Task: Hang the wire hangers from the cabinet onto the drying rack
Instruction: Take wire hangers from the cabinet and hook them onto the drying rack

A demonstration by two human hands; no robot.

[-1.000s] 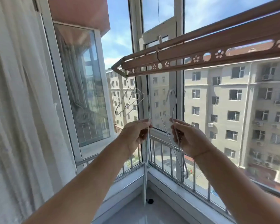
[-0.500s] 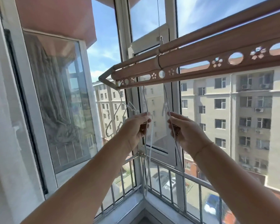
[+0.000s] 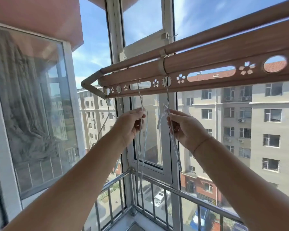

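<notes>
Both hands are raised just below the drying rack (image 3: 223,55), near each other but apart.

- The left hand (image 3: 131,126) pinches the upper part of a wire hanger (image 3: 141,97). Directly above this hand, the hook sits in an oblong opening of the rack's perforated strip (image 3: 198,83).
- The right hand (image 3: 186,130) has its fingers curled round a second wire hanger (image 3: 167,99). The hook passes through a round hole straight above this hand.
- A third wire hanger (image 3: 108,106) hangs unheld from the rack end, beyond the left hand.
- A metal railing (image 3: 150,197) runs below both hands.
</notes>
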